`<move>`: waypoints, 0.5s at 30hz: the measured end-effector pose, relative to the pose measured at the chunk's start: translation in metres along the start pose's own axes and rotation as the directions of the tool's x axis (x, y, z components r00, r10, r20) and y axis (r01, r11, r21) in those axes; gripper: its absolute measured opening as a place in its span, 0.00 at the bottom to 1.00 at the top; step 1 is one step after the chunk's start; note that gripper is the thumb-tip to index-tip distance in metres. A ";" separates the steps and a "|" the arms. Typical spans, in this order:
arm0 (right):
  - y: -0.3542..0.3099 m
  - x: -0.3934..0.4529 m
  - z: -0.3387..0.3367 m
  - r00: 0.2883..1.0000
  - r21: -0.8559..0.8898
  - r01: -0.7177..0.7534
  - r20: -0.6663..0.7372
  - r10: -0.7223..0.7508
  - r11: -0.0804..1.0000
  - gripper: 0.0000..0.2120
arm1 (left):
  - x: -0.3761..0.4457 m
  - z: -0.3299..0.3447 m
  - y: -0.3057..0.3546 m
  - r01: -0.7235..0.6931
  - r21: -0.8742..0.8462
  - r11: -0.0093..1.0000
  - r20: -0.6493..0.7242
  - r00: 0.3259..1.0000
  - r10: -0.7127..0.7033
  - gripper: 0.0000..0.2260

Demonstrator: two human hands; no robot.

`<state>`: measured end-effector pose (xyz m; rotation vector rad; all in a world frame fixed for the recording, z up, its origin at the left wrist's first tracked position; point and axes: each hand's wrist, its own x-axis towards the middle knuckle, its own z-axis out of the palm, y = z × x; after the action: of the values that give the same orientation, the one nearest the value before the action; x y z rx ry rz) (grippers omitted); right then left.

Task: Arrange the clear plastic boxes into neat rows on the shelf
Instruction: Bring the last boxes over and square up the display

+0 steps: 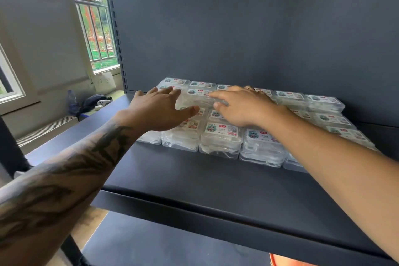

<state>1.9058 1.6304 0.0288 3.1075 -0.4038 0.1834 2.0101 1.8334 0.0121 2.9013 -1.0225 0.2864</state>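
Several clear plastic boxes with white labels lie in rows on the dark grey shelf, against its back panel. One clear plastic box is held slightly above the rows near the back left. My left hand grips its left end, fingers on top and thumb underneath. My right hand pinches its right end between index finger and thumb. The front row holds stacked boxes. My forearms hide part of the rows on the right and the left front box.
The shelf's back panel rises just behind the boxes. A perforated upright post stands at the left. A lower shelf lies below. Windows, a radiator and a dark bag with a water bottle are off to the left.
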 end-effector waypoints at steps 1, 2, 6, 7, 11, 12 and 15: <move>-0.001 0.000 0.000 1.000 0.004 0.001 0.002 -0.001 1.000 0.23 | 0.000 -0.001 0.000 0.002 0.009 1.000 -0.001 1.000 -0.002 0.47; -0.001 -0.001 -0.001 1.000 0.016 0.002 0.002 -0.002 1.000 0.23 | -0.001 -0.002 0.001 0.002 0.019 1.000 -0.006 1.000 -0.002 0.46; 0.006 -0.007 -0.010 0.997 0.085 0.001 -0.083 0.006 0.996 0.24 | -0.002 -0.007 0.010 -0.027 0.004 1.000 -0.045 0.999 0.027 0.43; 0.011 -0.011 -0.013 0.994 0.095 -0.005 -0.111 0.015 0.995 0.24 | -0.002 -0.007 0.015 -0.043 -0.011 0.999 -0.052 0.998 0.042 0.42; 0.040 -0.025 -0.022 0.985 0.170 -0.061 -0.148 0.087 0.984 0.26 | -0.002 -0.010 0.047 -0.124 -0.079 0.989 -0.059 0.991 0.120 0.39; 0.048 -0.030 -0.023 0.983 0.183 -0.084 -0.148 0.112 0.979 0.27 | -0.003 -0.011 0.056 -0.146 -0.091 0.985 -0.057 0.988 0.141 0.39; 0.069 -0.042 -0.026 0.972 0.186 -0.142 -0.159 0.172 0.972 0.28 | -0.002 -0.013 0.078 -0.209 -0.112 0.971 -0.043 0.978 0.206 0.38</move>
<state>1.8448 1.5748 0.0487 3.1896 -0.6633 0.5136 1.9577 1.7754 0.0232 2.6817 -1.2938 0.2699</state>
